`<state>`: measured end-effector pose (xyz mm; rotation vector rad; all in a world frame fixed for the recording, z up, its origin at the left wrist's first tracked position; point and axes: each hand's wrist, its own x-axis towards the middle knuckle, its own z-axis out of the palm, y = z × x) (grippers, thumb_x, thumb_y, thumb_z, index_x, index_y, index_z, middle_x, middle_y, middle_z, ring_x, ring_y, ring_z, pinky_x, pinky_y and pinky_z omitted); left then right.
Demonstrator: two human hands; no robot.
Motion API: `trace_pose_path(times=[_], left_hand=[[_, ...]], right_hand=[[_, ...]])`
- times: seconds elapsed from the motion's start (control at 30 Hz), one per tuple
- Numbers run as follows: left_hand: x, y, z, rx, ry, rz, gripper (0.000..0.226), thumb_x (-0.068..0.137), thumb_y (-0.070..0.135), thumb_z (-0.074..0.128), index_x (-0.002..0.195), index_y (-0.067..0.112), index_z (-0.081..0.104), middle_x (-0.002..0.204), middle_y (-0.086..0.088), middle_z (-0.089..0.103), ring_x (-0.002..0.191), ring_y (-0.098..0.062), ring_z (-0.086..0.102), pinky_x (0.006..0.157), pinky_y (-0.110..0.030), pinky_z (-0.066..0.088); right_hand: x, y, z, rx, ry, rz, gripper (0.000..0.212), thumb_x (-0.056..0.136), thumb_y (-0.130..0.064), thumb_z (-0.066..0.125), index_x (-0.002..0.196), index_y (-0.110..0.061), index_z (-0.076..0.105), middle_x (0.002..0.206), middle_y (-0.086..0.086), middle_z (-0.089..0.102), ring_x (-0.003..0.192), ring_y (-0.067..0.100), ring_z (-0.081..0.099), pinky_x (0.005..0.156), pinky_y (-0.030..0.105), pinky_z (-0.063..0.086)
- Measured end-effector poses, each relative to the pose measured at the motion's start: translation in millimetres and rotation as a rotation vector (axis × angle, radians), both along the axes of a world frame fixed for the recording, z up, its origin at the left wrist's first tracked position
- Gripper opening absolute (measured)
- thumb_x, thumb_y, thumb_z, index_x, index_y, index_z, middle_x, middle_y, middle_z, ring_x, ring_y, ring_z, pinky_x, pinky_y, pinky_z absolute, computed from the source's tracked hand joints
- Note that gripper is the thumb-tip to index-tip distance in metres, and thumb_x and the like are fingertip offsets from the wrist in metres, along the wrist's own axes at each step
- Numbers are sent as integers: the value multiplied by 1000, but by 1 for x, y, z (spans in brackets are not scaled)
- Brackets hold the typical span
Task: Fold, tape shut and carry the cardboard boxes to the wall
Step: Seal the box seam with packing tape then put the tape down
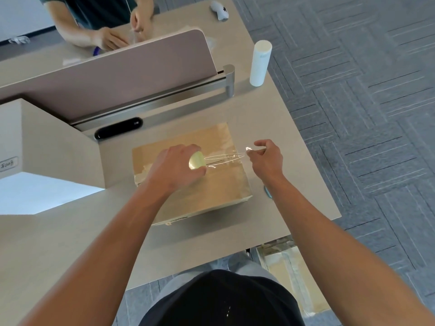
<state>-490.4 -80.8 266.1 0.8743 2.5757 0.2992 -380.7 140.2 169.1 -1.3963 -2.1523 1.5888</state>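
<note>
While the cardboard box lies closed on the worktop, I am taping: my left hand clasps the tape roll, my right hand pinches the tape end. Next, I judge: press the strip along the seam.

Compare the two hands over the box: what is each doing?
The left hand grips the tape roll, pressed low on the cardboard box; the right hand pinches only the tape's free end, out past the box's right edge. Left is a full grasp, right a fingertip pinch. Both keep the clear strip stretched between them.
</note>
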Motion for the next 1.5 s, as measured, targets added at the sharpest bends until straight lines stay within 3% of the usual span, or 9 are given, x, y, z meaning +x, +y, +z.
trace_pose_path(times=[0.23, 0.43, 0.77, 0.87, 0.97, 1.07, 1.2, 1.27, 1.5], left_hand=[[0, 5, -5, -22, -2, 4, 52, 89, 49, 68, 136, 31, 60, 122, -5, 68, 117, -30, 61, 97, -37, 43], [0, 7, -7, -36, 12, 9, 51, 91, 50, 66, 137, 30, 60, 120, -4, 67, 116, -30, 60, 96, -38, 42], [1, 5, -11, -11, 12, 18, 50, 90, 49, 66, 136, 30, 60, 116, -2, 66, 115, -27, 58, 100, -39, 41], [0, 4, -15, -4, 10, 7, 50, 89, 49, 67, 135, 30, 61, 115, -1, 66, 116, -28, 58, 100, -41, 42], [-2, 5, -15, -7, 11, 10, 50, 89, 50, 66, 135, 30, 61, 116, 0, 66, 116, -27, 58, 99, -41, 43], [-2, 6, -16, 2, 13, 8, 49, 89, 49, 66, 133, 30, 61, 116, 0, 66, 116, -27, 58, 98, -41, 43], [-3, 2, -20, 11, 22, 3, 50, 89, 50, 66, 135, 31, 60, 118, 0, 66, 117, -26, 57, 99, -41, 42], [-2, 1, -22, 17, 35, -5, 51, 89, 51, 66, 136, 30, 60, 120, 0, 66, 118, -26, 57, 100, -42, 42], [-1, 2, -23, 25, 62, -24, 53, 89, 51, 65, 137, 28, 59, 119, 0, 65, 118, -27, 57, 100, -42, 42]], right_hand=[[-2, 1, -8, 0, -44, 18, 29, 93, -27, 73, 119, -22, 62, 89, -6, 69, 87, 11, 66, 83, 34, 52], [-5, -3, -20, 22, -81, 61, 26, 94, -26, 72, 116, -24, 60, 84, -10, 66, 79, 0, 59, 64, 21, 40], [-9, -14, -35, -79, -101, 12, 29, 87, -27, 81, 110, -22, 65, 83, -9, 70, 87, 15, 67, 78, 30, 47], [2, -14, -45, -87, -206, 53, 30, 85, -23, 76, 111, -23, 62, 86, -8, 70, 86, 19, 69, 70, 30, 48], [11, -12, -43, -46, -232, 36, 22, 96, -39, 63, 101, -18, 68, 87, -6, 68, 88, 22, 67, 71, 32, 44], [2, -22, -28, -6, -102, 61, 47, 103, -43, 51, 82, -4, 66, 67, 2, 59, 70, 24, 55, 67, 35, 41], [-6, -41, -18, 17, -121, 216, 46, 106, -45, 44, 78, -19, 70, 76, -7, 67, 79, 17, 61, 68, 27, 44], [-6, -43, -21, 38, -147, 280, 48, 107, -46, 38, 73, -23, 61, 78, -4, 66, 83, 24, 61, 69, 35, 43], [-8, -40, -28, 63, -238, 404, 62, 108, -60, 26, 105, -18, 71, 100, 2, 67, 97, 30, 60, 86, 42, 47]])
